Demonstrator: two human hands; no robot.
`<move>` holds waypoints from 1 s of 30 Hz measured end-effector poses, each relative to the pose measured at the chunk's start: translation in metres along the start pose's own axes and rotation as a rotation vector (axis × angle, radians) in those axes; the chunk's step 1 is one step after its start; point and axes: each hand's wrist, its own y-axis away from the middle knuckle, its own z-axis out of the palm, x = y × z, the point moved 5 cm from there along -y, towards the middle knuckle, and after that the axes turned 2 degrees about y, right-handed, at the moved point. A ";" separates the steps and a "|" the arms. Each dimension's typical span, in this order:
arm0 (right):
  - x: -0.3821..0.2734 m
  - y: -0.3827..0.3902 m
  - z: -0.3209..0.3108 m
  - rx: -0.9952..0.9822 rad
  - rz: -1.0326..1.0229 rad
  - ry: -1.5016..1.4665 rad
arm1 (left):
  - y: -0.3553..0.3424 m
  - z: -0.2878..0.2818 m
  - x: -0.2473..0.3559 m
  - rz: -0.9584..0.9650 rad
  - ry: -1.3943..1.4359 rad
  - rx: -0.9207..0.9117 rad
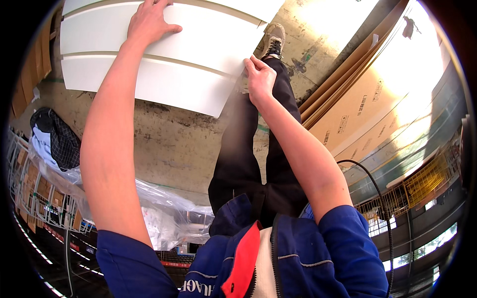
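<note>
A white chest of drawers point(198, 37) fills the upper left, its long drawer fronts stacked with narrow gaps between them. My left hand point(149, 22) rests on the upper part of the fronts, thumb spread to the right; its fingertips are partly cut off by the picture's top rim. At the chest's right edge is my right hand point(260, 79), its fingers curled and pinched against the side of a drawer front point(233, 59). What lies behind those fingertips is hidden.
Flat cardboard sheets point(357, 107) lean at the right. Clear plastic wrap point(169, 211) and a dark checked cloth point(55, 139) lie at the lower left, near wire racks point(35, 191). A black cable point(380, 193) arcs at the right. My shoe point(274, 39) stands beside the chest.
</note>
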 end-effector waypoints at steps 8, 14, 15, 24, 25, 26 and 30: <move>-0.017 0.010 0.002 0.008 0.009 0.024 | -0.025 0.034 -0.034 0.076 -0.087 0.114; -0.020 0.000 -0.001 -0.098 0.032 0.007 | -0.021 0.035 -0.034 0.125 -0.025 0.178; -0.026 -0.002 -0.003 -0.115 0.041 0.064 | -0.019 0.032 -0.031 0.142 -0.016 0.201; -0.100 -0.073 -0.020 -0.046 0.016 -0.141 | -0.027 -0.008 0.018 0.209 0.171 0.430; -0.119 -0.088 -0.015 -0.052 -0.025 -0.139 | -0.039 -0.016 0.027 0.196 0.189 0.450; -0.130 -0.094 -0.014 -0.050 -0.046 -0.130 | -0.042 -0.019 0.036 0.179 0.208 0.447; -0.160 -0.115 -0.008 -0.042 -0.086 -0.066 | -0.084 -0.035 0.069 0.167 0.138 0.447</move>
